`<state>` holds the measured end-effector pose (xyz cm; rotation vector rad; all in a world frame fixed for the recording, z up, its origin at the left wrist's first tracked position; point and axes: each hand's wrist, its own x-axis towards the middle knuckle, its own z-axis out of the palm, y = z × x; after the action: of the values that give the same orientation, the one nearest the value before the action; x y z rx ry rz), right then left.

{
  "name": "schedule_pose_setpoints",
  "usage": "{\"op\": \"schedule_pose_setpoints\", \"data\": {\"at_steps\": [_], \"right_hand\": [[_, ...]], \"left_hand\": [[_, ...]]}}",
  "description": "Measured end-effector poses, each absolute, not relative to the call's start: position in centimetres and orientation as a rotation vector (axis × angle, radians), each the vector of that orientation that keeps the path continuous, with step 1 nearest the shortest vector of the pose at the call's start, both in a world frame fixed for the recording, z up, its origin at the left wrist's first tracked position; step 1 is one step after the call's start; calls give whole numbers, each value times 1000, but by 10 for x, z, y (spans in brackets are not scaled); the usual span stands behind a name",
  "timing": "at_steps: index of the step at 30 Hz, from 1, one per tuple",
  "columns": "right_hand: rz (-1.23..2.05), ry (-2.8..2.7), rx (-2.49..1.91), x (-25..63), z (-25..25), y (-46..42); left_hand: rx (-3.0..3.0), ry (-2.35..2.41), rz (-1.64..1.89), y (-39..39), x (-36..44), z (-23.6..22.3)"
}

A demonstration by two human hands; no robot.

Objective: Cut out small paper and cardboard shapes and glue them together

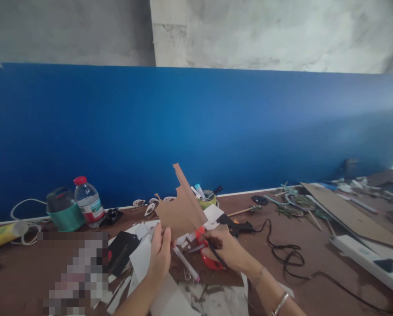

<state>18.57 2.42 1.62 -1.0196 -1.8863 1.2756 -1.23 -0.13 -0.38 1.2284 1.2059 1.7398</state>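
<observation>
My left hand (160, 252) grips the lower left edge of a jagged-cut piece of brown cardboard (179, 215), its thumb in front. The cardboard is tilted up above the table, a narrow strip rising at its top. My right hand (227, 248) is closed around a slim black-handled tool (216, 253), whose thin tip points at the cardboard's lower right edge. I cannot make out its exact kind. Bright red rounded parts (212, 262) show beside and below the right fingers, partly hidden. A white marker with a pink end (187, 264) lies between my hands.
White paper sheets (170, 294) and scraps cover the table front. A bottle (89, 204) and teal container (67, 217) stand left. A black glue gun (239, 227) lies behind my right hand; its cord runs right towards a power strip (367, 259). A blue partition (196, 131) rises behind.
</observation>
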Motion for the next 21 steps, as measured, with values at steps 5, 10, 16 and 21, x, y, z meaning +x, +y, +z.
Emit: {"op": "schedule_pose_setpoints", "data": {"at_steps": [5, 10, 16, 21], "right_hand": [[1309, -1883, -995, 186, 14, 25], [1368, -1843, -969, 186, 12, 26], [1344, -1839, -989, 186, 4, 28], [1333, -1837, -958, 184, 4, 28]], "left_hand": [[1222, 1201, 1745, -3, -12, -2], [1203, 1200, 1732, -4, -11, 1], [1179, 1238, 1710, -4, -11, 0], [1193, 1222, 1722, -3, -11, 0]]}}
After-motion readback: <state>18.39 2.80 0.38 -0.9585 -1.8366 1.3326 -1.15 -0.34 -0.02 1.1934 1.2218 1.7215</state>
